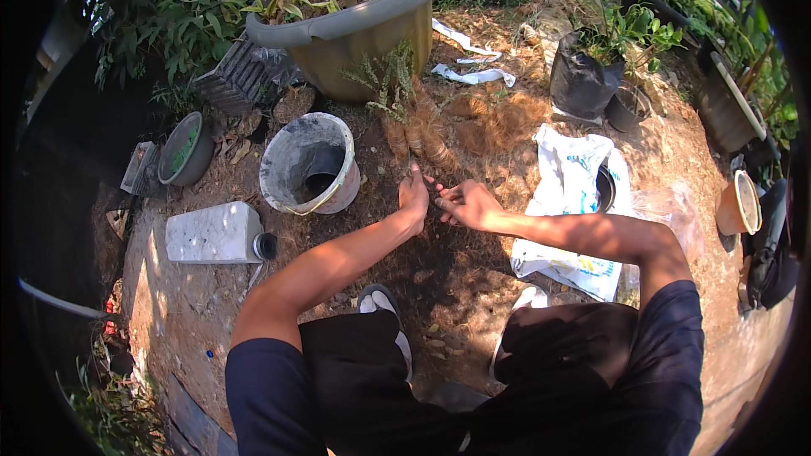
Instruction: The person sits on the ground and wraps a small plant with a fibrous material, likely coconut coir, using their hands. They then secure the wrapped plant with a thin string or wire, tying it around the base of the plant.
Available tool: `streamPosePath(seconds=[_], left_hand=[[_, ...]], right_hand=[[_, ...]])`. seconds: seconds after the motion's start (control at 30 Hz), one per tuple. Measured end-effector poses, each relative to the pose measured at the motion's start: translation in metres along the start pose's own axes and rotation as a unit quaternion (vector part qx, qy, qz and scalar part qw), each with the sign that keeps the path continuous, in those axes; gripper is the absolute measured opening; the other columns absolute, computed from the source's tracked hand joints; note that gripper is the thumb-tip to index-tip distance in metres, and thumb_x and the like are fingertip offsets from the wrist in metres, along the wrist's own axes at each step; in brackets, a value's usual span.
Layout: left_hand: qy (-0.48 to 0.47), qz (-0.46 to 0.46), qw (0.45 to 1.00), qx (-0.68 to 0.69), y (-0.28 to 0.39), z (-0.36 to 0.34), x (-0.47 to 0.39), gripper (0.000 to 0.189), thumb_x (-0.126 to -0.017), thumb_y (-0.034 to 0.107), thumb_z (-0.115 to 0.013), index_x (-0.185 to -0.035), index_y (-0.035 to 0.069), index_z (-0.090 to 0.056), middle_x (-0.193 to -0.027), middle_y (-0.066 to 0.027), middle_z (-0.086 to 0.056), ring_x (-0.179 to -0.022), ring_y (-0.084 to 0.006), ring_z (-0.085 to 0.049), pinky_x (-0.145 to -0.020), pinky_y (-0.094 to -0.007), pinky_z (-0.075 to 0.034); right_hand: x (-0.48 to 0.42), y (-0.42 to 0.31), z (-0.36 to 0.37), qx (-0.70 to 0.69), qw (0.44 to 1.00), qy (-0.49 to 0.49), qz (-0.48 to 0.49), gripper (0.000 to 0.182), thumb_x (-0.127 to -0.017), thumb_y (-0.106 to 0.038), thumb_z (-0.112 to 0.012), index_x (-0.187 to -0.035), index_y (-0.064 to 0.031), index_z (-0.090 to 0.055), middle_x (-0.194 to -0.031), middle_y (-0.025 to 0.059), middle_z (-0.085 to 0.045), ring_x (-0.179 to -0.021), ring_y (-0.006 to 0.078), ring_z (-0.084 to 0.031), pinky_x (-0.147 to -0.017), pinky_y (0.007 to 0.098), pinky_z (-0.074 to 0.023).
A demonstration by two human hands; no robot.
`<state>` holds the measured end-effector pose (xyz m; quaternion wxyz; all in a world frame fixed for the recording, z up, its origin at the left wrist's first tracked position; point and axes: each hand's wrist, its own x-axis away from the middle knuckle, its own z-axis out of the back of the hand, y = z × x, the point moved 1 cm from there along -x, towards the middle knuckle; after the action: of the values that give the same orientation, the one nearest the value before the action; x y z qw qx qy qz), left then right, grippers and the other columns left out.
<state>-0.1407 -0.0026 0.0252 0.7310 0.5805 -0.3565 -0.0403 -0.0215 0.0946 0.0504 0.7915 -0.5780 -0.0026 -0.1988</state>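
Note:
Just below several small plants with fiber-wrapped root bundles [421,133], both hands come close together over the soil. My left hand [415,196] has its index finger extended towards the bundles' lower ends; whether it pinches something thin cannot be told. My right hand [467,204] is beside it with fingers bent and thumb near the fingertips, and anything between them is too small to make out. Loose brown fiber [500,120] lies right of the bundles. A cement-stained bucket [310,164] with a dark pot inside stands to the left of my hands.
A large planter [361,50] stands behind the bundles. At right lie a white printed sack [570,183] and clear plastic [675,209]; a black plant bag [583,79] is farther back. A white rectangular container [214,233] lies at left, near a round grey basin [185,151].

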Motion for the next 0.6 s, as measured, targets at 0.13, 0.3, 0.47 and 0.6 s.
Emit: streamPosePath(seconds=[0.13,0.3,0.47,0.6], left_hand=[[-0.067,0.029,0.995,0.07,-0.011,0.02,-0.027,0.056,-0.103,0.055,-0.034,-0.099,0.004,-0.057,-0.08,-0.0048,-0.054,-0.065,-0.0177,-0.059,-0.057,-0.0354,-0.054],[-0.149,0.106,0.966,0.181,-0.004,0.034,-0.047,0.052,-0.105,0.05,-0.036,-0.112,0.004,-0.059,-0.08,-0.0046,-0.054,-0.071,-0.0193,-0.061,-0.067,-0.0361,-0.058],[-0.268,0.085,0.948,0.151,0.027,0.034,-0.03,0.043,-0.106,0.04,-0.039,-0.124,0.004,-0.056,-0.087,-0.0042,-0.059,-0.077,-0.0141,-0.061,-0.065,-0.0277,-0.055],[-0.266,0.122,0.932,0.213,0.028,0.041,-0.03,0.036,-0.105,0.034,-0.046,-0.126,0.007,-0.055,-0.097,-0.0022,-0.064,-0.07,-0.0072,-0.056,-0.052,-0.0189,-0.048]], right_hand=[[0.013,0.005,0.011,0.066,0.99,0.097,0.08,0.018,-0.09,-0.012,-0.064,-0.105,-0.0013,-0.065,-0.078,0.0064,-0.07,-0.072,0.0146,-0.068,-0.066,0.0325,-0.0524],[0.014,0.047,0.034,0.092,0.986,0.138,0.025,0.023,-0.085,-0.01,-0.054,-0.104,0.0003,-0.063,-0.071,0.0055,-0.062,-0.064,0.0155,-0.058,-0.062,0.0335,-0.0479],[0.018,0.071,0.04,0.089,0.989,0.116,-0.009,0.026,-0.089,-0.018,-0.052,-0.102,0.0,-0.065,-0.069,0.0067,-0.061,-0.061,0.0161,-0.056,-0.059,0.0343,-0.0453],[0.013,0.072,0.031,0.106,0.989,0.096,-0.037,0.029,-0.093,-0.026,-0.055,-0.104,-0.001,-0.065,-0.072,0.0093,-0.061,-0.067,0.0187,-0.058,-0.063,0.0364,-0.0465]])
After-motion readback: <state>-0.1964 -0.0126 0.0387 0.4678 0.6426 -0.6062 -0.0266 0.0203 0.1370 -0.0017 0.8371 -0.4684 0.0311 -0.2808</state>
